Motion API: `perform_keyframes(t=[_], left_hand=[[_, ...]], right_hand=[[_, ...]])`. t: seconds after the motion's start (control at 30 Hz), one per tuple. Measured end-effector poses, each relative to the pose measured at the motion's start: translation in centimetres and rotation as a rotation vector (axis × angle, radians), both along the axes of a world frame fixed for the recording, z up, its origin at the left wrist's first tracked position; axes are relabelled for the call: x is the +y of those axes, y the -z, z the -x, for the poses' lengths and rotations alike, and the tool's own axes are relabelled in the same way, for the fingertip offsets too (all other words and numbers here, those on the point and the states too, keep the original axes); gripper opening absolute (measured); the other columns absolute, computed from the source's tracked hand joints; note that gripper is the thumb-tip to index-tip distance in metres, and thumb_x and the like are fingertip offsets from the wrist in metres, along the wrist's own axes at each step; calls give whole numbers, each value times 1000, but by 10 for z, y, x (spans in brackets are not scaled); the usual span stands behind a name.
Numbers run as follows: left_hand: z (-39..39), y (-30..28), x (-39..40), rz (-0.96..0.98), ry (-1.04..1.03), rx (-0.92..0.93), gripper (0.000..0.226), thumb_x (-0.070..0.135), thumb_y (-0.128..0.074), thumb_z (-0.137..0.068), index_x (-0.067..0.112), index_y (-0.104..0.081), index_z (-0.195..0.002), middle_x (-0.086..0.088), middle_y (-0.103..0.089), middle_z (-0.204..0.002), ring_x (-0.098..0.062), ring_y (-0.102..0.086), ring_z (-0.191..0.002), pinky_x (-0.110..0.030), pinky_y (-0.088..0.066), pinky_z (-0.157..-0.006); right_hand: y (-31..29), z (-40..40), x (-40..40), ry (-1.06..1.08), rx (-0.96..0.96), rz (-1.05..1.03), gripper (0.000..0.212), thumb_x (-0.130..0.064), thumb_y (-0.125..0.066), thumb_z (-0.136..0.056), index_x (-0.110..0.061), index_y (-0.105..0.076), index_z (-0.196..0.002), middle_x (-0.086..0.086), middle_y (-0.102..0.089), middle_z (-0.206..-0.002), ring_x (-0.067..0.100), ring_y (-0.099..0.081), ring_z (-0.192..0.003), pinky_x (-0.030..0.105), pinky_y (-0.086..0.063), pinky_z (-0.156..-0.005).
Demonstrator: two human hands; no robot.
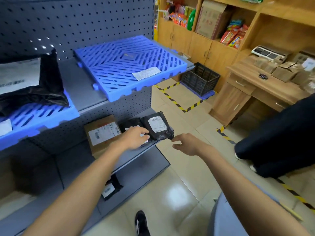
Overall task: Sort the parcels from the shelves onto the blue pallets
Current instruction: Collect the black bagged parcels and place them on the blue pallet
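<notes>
Two black plastic parcels lie on the grey lower shelf (150, 147). The right one (157, 126) has a white label and lies partly over the left one (130, 125). My left hand (136, 137) rests on the black parcels, its fingers curled at the edge of the labelled one. My right hand (185, 144) hovers just right of that parcel's corner, fingers loosely curled and holding nothing. A brown cardboard parcel (102, 133) lies to the left on the same shelf. One blue pallet (127, 65) with a paper slip sits on the upper shelf; another (37, 116) at left carries a black bag parcel (32, 82).
A small black parcel (110, 189) lies on the bottom shelf. A black crate (200, 79) stands on the floor inside yellow-black tape. At right are a wooden desk (255, 89) with cardboard boxes and another person's dark trouser legs (279, 140). My shoe (141, 222) is below.
</notes>
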State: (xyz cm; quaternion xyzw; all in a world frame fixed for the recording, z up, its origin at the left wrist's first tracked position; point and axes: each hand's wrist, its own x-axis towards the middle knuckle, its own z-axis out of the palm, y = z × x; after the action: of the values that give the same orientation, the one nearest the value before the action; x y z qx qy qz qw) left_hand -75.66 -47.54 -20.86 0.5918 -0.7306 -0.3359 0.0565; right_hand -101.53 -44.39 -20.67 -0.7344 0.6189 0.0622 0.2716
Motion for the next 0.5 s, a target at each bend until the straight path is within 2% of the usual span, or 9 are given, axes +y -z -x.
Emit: perform_keyframes(t=[0.23,0.33,0.43,0.5], left_hand=[[-7,32,-42,-24,-22,-21,40,30,-58,-99,19,-60,-138,-6,-59,-141,-26,-58,-124,-29,-42,-100],[-6,50,-52,-47,-36,-30,45,27,-57,-101,16,-53,-145,-9,-53,-147,-28,-53,-131,-30,-39,-107],[-4,72,-60,-37,-36,-73,50,25,-58,-100,13,-49,-147,-13,-51,-149,-31,-49,-136,-35,-37,-113],[-2,89,-63,-39,-43,-116,53,24,-60,-98,10,-48,-147,-16,-51,-148,-34,-48,-135,-39,-39,-111]], right_hand=[[33,-12,-46,15,-20,-59,40,-34,-54,-101,-22,-57,-140,4,-57,-144,27,-51,-132,37,-41,-107],[46,-14,-59,-19,-36,-40,39,-28,-54,-101,-22,-57,-140,5,-59,-142,31,-52,-129,35,-42,-102],[64,-12,-73,-22,-85,1,43,-22,-54,-99,-29,-57,-141,4,-64,-136,33,-56,-122,32,-44,-94],[81,-9,-81,10,-81,8,45,-24,-54,-97,-31,-55,-141,-1,-61,-139,29,-55,-126,37,-47,-99]])
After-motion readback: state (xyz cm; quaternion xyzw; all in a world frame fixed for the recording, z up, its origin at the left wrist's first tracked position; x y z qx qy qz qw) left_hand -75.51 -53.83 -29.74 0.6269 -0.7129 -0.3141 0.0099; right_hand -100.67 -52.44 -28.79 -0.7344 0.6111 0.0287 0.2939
